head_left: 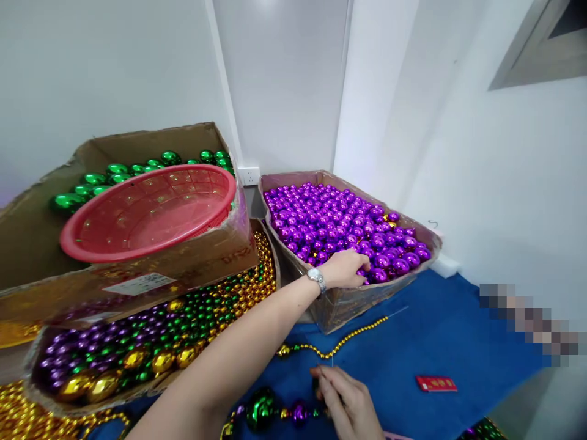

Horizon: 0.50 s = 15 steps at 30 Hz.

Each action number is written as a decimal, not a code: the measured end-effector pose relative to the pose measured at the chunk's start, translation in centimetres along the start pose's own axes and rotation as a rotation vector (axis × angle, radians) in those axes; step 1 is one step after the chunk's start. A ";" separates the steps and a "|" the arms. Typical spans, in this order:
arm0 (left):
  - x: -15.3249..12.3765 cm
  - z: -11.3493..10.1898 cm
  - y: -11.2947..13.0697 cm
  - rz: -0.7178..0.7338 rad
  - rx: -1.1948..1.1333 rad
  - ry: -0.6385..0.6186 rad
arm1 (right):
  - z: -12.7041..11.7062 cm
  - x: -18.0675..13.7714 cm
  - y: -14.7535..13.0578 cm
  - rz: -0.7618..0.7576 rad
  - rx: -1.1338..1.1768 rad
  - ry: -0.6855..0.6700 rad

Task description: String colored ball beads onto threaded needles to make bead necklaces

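Note:
My left hand [347, 269], with a watch [317, 279] on its wrist, reaches over the near wall of a cardboard box [348, 305] full of shiny purple beads [321, 211]. Its fingers are curled round a purple bead at the box's front edge, partly out of sight. Low in the middle, my right hand [346, 400] is closed in a pinch on a bead string. Large green [261, 408], purple [299, 412] and small gold beads on this string lie left of the right hand. Just beyond it, a strand of small gold beads [343, 342] ends in a bare thread.
At left, a pink plastic basket [151, 211] rests on a carton [229, 260] of green balls. Below are purple, green and gold beads [156, 327] in another box. A red packet [436, 384] lies on the blue cloth [389, 366]. Walls stand behind.

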<state>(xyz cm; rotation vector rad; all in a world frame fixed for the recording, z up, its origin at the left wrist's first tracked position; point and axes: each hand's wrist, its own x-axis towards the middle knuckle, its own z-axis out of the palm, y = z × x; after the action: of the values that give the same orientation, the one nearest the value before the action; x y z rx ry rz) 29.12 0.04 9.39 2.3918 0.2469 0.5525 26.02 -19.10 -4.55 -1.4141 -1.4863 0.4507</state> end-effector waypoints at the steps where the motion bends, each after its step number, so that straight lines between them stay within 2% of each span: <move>1: -0.7 -0.5 0.2 -0.001 0.001 0.020 | 0.0 -0.1 0.0 0.011 0.006 0.009; 4: -4.4 -2.7 1.1 -0.046 -0.177 0.160 | -0.2 -0.5 0.1 0.009 0.010 0.056; 7: -9.6 -4.1 1.5 -0.208 -0.773 0.390 | -0.4 -0.8 0.2 0.001 -0.011 0.075; 9: -13.0 -4.1 1.4 -0.332 -1.025 0.504 | -0.6 -0.8 0.2 -0.008 -0.047 0.071; 12: -17.2 -2.9 1.0 -0.478 -1.172 0.631 | -0.6 -0.9 0.3 -0.071 -0.118 0.059; 15: -19.5 -1.9 0.8 -0.553 -1.220 0.732 | -0.5 -0.9 0.2 -0.151 -0.182 0.042</move>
<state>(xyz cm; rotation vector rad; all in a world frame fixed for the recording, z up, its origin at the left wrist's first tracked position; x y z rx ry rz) 10.90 -5.60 4.90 0.8355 0.6304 0.9238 26.42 -20.08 -4.86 -1.4298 -1.6188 0.1946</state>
